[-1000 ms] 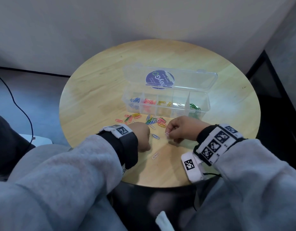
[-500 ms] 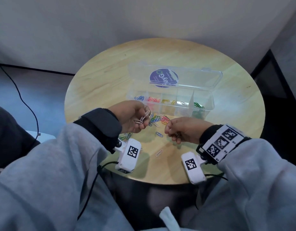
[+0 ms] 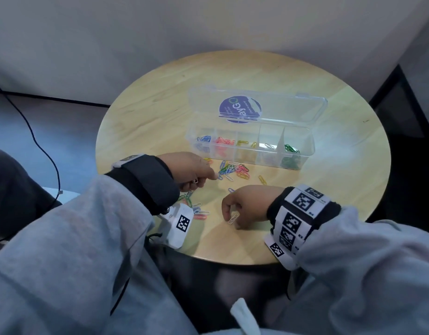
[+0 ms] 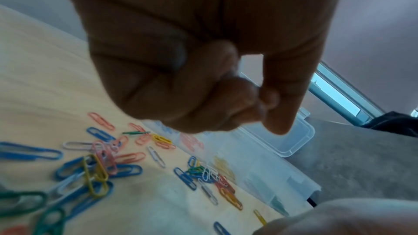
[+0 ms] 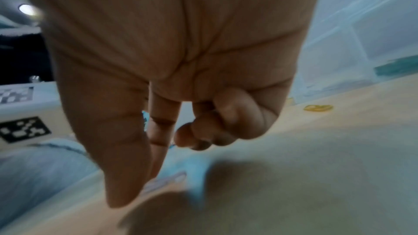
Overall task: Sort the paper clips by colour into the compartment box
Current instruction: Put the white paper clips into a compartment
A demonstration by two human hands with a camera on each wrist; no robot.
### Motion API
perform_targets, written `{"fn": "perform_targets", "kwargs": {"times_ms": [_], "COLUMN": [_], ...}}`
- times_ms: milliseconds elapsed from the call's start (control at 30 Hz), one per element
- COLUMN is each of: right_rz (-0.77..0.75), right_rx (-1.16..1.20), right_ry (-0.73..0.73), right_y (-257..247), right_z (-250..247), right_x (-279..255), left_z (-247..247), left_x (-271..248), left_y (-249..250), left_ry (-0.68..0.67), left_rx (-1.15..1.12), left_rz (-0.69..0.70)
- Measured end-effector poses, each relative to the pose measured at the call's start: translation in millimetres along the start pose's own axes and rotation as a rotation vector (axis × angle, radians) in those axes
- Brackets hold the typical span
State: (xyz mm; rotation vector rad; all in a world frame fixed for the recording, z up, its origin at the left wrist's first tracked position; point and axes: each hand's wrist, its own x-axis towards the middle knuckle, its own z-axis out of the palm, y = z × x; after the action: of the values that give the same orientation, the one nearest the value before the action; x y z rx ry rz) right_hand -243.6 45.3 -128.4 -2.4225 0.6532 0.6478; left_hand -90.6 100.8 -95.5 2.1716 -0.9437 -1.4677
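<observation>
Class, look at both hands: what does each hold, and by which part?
Left hand grips white clips, mostly hidden in its curled fingers. Right hand reaches over a white clip; hold unclear.

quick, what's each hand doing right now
Left hand: curled, holding white paper clips.
Right hand: thumb and forefinger reaching onto a white paper clip on the table; grip unclear.

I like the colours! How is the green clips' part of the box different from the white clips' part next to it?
The green compartment sits at the box's right end; the white compartment is second from right. Green holds a thick bunch, white only a clip or two. Both are clear sections of one open compartment box.
</observation>
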Motion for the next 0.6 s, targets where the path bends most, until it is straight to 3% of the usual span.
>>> {"fn": "perform_targets", "kwargs": {"times_ms": [367,600], "right_rz": [0.045,0.047], "right_rx": [-0.183,0.414], "right_ry": [-0.042,-0.003], "right_y": [0,21], "right_z": [5,-7], "right_x": [7,-1], "left_z": [-3,-17], "left_x": [-3,-2], "left_y": [0,-8], "left_ry": [0.055,0.099], "left_rx": [-0.074,-0.002], "left_rz": [0.019,0.041]}}
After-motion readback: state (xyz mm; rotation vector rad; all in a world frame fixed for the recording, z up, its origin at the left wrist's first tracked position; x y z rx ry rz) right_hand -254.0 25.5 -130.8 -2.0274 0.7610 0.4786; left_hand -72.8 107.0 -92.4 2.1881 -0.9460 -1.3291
